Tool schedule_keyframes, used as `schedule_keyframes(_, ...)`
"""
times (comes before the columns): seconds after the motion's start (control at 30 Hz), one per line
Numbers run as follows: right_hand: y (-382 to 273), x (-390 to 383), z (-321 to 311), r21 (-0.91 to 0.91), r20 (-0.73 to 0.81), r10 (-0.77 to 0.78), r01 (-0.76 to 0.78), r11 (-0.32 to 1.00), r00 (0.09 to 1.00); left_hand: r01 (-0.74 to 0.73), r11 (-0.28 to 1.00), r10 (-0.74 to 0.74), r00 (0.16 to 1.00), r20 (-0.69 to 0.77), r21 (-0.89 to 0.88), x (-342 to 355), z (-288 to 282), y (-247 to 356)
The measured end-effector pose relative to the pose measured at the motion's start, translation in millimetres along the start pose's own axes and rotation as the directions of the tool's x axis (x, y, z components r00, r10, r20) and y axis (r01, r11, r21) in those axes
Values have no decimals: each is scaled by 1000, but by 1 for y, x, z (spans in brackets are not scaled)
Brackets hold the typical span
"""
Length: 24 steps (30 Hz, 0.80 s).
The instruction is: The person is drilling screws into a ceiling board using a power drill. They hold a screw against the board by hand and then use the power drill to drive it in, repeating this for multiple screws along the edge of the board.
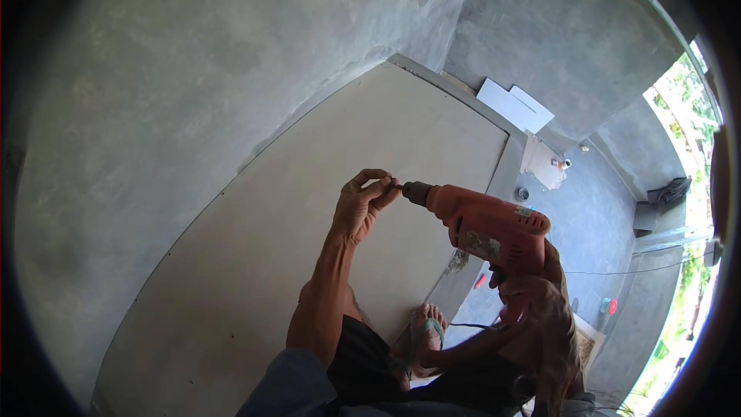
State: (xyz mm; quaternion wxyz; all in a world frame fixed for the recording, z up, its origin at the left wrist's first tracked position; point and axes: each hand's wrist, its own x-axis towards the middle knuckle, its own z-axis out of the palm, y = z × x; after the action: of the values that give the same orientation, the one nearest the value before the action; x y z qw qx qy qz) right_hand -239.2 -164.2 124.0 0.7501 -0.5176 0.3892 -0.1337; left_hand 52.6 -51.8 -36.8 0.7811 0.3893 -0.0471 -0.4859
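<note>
A red electric drill point(494, 224) is held level in my right hand point(529, 293), whose fingers wrap its handle. Its dark chuck point(417, 192) points left, with a thin dark bit point(399, 186) in it. Thumb and fingers of my left hand point(367, 202) pinch together at the tip of that bit. A small dark piece shows between them, too small to name. Both hands are above a large pale board point(293, 262) dotted with small dark holes or screw heads along its edge.
A grey plastered wall point(154, 93) rises along the board's left side. My sandalled foot point(427, 332) is by the board's right edge, near broken plaster point(457, 262). White sheets point(513, 106), a red-lidded container point(608, 306) and a thin cable point(617, 272) are at the right, lower down.
</note>
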Motion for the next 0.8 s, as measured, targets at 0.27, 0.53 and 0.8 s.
schedule_keyframes(0.27,-4,1,-2,-35,-22,29,-30,999,999,45,999,-43,996,73,-19,5,-12,-4)
schedule_keyframes(0.53,-8,-3,-4,-52,-25,7,-8,999,1000,65,996,-71,990,123,55,2,-14,7)
schedule_keyframes(0.8,-11,-8,-6,-67,-21,42,-44,997,999,92,965,-140,972,187,245,-4,-24,21)
